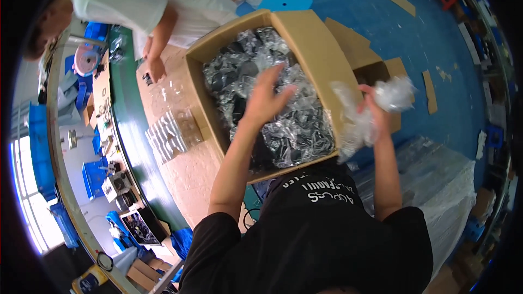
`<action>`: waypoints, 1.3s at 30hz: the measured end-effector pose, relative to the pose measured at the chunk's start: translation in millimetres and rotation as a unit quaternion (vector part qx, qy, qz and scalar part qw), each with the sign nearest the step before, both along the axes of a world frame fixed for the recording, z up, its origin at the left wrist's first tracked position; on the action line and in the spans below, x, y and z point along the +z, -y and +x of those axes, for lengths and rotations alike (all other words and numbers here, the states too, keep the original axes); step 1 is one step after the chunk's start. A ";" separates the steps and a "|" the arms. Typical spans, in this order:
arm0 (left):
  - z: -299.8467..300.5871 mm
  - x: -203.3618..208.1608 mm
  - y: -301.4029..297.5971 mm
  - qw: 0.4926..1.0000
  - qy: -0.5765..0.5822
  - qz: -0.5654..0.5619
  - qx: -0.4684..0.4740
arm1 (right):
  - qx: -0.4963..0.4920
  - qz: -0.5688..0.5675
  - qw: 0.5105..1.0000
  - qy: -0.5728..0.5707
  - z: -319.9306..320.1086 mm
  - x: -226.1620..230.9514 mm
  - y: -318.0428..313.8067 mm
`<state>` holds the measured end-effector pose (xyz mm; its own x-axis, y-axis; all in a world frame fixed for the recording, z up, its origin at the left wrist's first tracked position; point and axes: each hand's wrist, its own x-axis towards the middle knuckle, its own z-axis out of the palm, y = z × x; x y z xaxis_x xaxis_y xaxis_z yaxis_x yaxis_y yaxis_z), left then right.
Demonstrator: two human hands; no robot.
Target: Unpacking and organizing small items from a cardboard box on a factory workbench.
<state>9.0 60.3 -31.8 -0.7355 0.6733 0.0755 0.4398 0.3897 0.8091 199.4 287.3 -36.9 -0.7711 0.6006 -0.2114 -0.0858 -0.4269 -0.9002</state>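
A large open cardboard box [316,49] stands in front of me, filled with several dark parts wrapped in clear plastic bags [297,130]. My left hand [267,95] hovers over the box with fingers spread and nothing in it. To the right of the box, my right hand [376,106] grips a bunch of crumpled clear plastic wrap [395,92] that trails down beside the box's right wall.
Another person in a light shirt leans over the pale worktable [185,169] at the upper left, one hand [156,68] on it. A stack of clear trays [174,133] lies on that table. Cardboard scraps [397,0] lie on the blue floor. A plastic-covered pile [441,179] sits at right.
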 end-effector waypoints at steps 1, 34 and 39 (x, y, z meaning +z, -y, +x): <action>13.4 -3.3 -26.6 0.989 0.085 0.094 -0.071 | -0.006 -0.045 0.999 -0.008 -11.5 -0.4 10.9; 20.5 -31.8 -50.4 0.952 -0.180 -0.226 0.098 | 0.150 0.076 0.979 0.114 131.5 -492.1 -197.9; -80.0 -78.7 -74.8 0.864 -0.082 -0.400 0.293 | 0.035 0.039 0.987 0.151 60.0 -359.1 -162.3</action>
